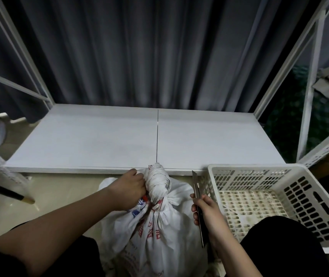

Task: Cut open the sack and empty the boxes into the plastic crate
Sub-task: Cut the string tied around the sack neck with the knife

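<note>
White woven printed sack stays tied; my left hand grips its twisted neck, right hand clasps a slim utility knife. Next: slice below the knot, beside the perforated white plastic crate.

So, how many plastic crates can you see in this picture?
1. The white plastic crate stands on the floor to the right of the tied sack, beside the right hand holding the utility knife. No others are visible.
</note>
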